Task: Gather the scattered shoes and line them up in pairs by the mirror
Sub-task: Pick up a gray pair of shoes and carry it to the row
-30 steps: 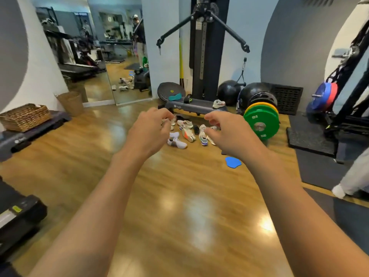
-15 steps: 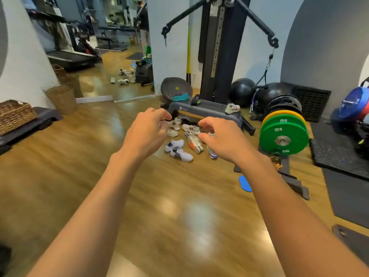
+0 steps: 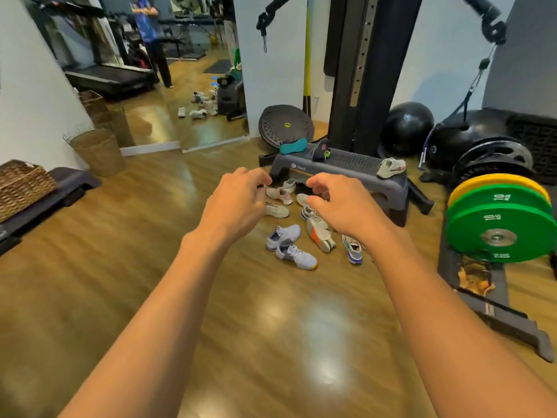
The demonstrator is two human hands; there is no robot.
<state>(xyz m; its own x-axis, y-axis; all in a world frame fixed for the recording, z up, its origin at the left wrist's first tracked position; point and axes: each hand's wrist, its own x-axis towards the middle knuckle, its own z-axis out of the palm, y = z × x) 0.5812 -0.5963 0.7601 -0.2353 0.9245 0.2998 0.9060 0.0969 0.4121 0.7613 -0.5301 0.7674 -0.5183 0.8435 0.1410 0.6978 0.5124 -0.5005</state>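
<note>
Head view: left hand (image 3: 238, 203) and right hand (image 3: 343, 206) hover empty, fingers loosely curled; shoes (image 3: 297, 255) lie scattered beside a step (image 3: 346, 171).

Scattered shoes (image 3: 301, 224) lie on the floor in front of the grey step platform (image 3: 340, 173); a lilac-white pair (image 3: 291, 247) sits farthest out, side by side; an orange-and-white shoe (image 3: 321, 235) lies tipped on its side; a white shoe (image 3: 390, 168) rests upright on its right end; the mirror (image 3: 180, 70) stands behind it to the left.
</note>
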